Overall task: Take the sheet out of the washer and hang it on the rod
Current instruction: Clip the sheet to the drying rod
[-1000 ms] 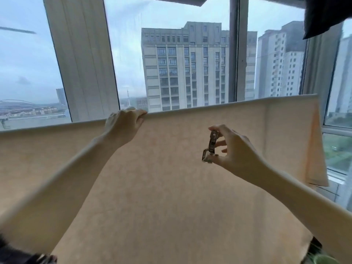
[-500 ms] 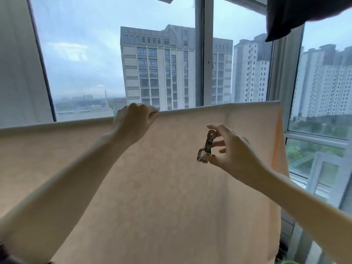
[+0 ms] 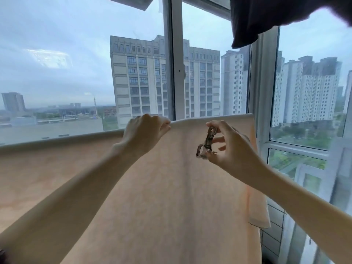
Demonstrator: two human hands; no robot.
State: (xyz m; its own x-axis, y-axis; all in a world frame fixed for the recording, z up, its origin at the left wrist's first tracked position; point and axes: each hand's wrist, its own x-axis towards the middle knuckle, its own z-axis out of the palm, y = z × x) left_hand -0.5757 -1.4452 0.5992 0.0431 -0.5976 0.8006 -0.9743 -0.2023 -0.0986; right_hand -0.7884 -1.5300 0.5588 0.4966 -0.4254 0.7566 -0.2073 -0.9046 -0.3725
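Note:
A pale peach sheet [image 3: 171, 197] hangs folded over a horizontal rod that it hides; its top fold runs from the left edge up to the right end near the window frame. My left hand [image 3: 144, 132] grips that top fold, fingers curled over it. To its right, my right hand [image 3: 230, 149] pinches a metal clothes clip [image 3: 206, 142] in front of the sheet, a little below the fold. The clip does not touch the sheet's top edge.
Behind the sheet stand tall windows with a white frame post [image 3: 175, 60] and high-rise buildings outside. A dark garment [image 3: 266, 18] hangs at the top right. A window sill and lower panes [image 3: 297, 161] lie to the right of the sheet.
My view has swung rightward, so the sheet's right end sits nearer the centre. Both hands keep their holds; the left hand has slid along the fold, closer to the right hand with the clip.

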